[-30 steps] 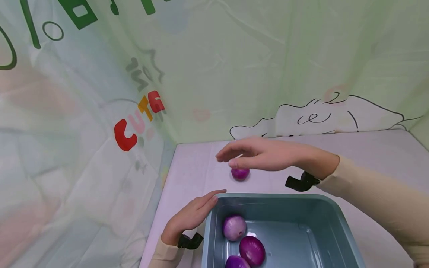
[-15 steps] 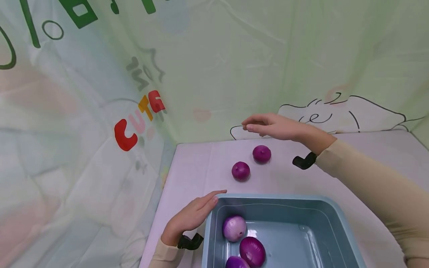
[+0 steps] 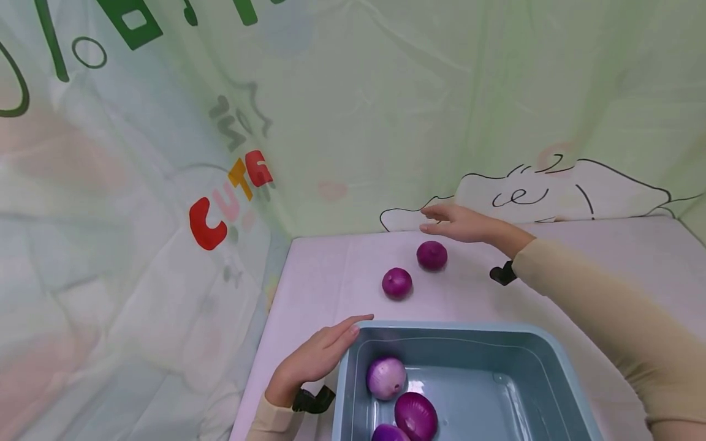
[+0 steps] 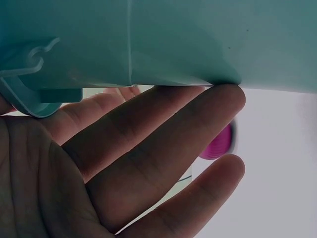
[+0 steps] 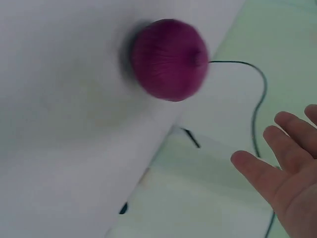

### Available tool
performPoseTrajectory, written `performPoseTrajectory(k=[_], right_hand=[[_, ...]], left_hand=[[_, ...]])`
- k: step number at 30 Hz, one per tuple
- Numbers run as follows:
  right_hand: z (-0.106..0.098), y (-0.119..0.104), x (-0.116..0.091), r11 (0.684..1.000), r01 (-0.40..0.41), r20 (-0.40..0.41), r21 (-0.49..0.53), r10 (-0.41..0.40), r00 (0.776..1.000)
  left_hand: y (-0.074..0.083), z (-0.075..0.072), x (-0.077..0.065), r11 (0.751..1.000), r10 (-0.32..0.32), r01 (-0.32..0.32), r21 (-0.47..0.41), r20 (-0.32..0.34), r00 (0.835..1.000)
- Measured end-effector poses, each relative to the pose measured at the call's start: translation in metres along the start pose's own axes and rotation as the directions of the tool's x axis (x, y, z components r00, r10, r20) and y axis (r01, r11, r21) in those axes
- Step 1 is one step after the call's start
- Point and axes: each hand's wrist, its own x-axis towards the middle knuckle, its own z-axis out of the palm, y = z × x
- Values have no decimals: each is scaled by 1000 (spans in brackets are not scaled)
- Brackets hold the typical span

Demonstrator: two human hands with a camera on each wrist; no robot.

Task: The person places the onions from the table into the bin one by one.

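My left hand [image 3: 315, 355] rests against the far left corner of a blue-grey plastic bin [image 3: 441, 326]. In the left wrist view its fingers [image 4: 148, 163] lie almost straight, with some tips touching the bin's outer wall [image 4: 188, 44]. My right hand [image 3: 460, 224] hovers above and just behind a red onion [image 3: 432, 255] on the table, holding nothing. The right wrist view shows that onion [image 5: 170, 59] apart from the spread fingers. A second red onion [image 3: 397, 283] sits nearer the bin. Inside the bin, a paler onion [image 3: 386, 378] and two darker ones [image 3: 416, 416] lie along the left side.
A pale cloth covers the table [image 3: 325, 275]. Printed curtains [image 3: 358, 122] hang behind it and along its left side. A black wrist camera mount [image 3: 503, 274] sits on my right wrist, and another [image 3: 313, 399] on my left.
My right hand has moved away and to the right, rising and then lowering toward the far onion, which its earlier position hid. My left hand and the bin stay put.
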Motion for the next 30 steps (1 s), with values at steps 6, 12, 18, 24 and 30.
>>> performPoseTrajectory(k=[6,12,18,24,30], right_hand=[[19,29,7,997,-41,-4,-65,41,999],[32,47,11,995,-54,-11,-86,54,998],[46,59,12,994,-63,3,-91,63,998],[60,71,17,989,-94,19,-110,96,995],[68,82,23,992,-88,45,-94,93,995]], left_hand=[[0,1,0,1000,-2,2,9,-1,1000],[0,0,2,1000,15,-15,15,-1,1000],[-1,0,2,1000,20,-20,15,-1,1000],[0,0,1,1000,14,-14,13,-4,1000],[0,-1,2,1000,9,-9,13,1,1000]])
